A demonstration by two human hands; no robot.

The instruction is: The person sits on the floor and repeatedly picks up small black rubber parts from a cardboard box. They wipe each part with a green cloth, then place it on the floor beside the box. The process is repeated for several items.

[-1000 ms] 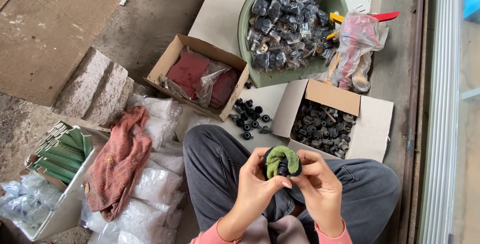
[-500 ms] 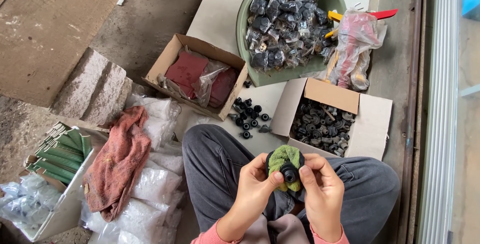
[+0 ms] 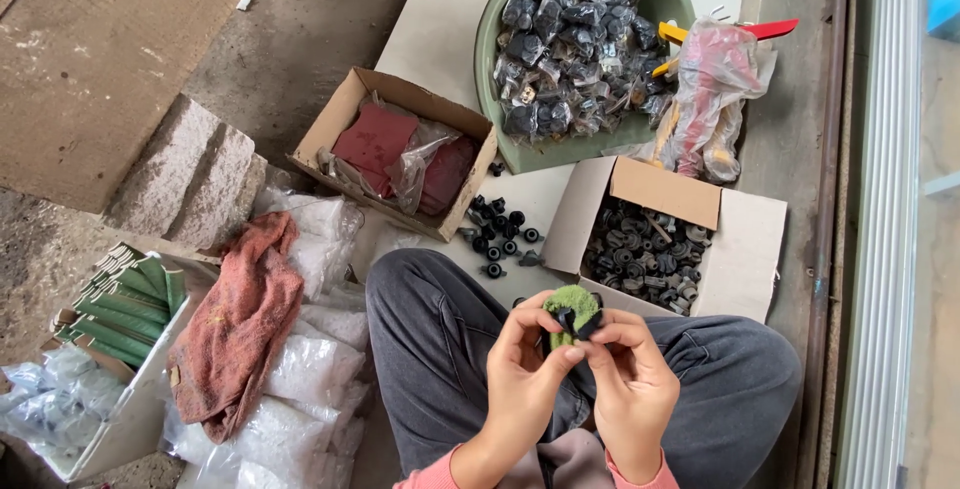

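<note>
Head view: left hand and right hand both pinch small black part; green pad now pushed behind it, hands raised slightly.

Left hand: raised above lap, palm toward camera, fingers curled inward, thumb and fingertips pinched at upper right of hand. Right hand: beside left, back of hand partly visible, fingers bent, thumb and index fingertip meeting left fingertips. Both hands touching at fingertips. Wrists angled upward from lower frame edge. Pink sleeve cuffs visible at both wrists.
</note>
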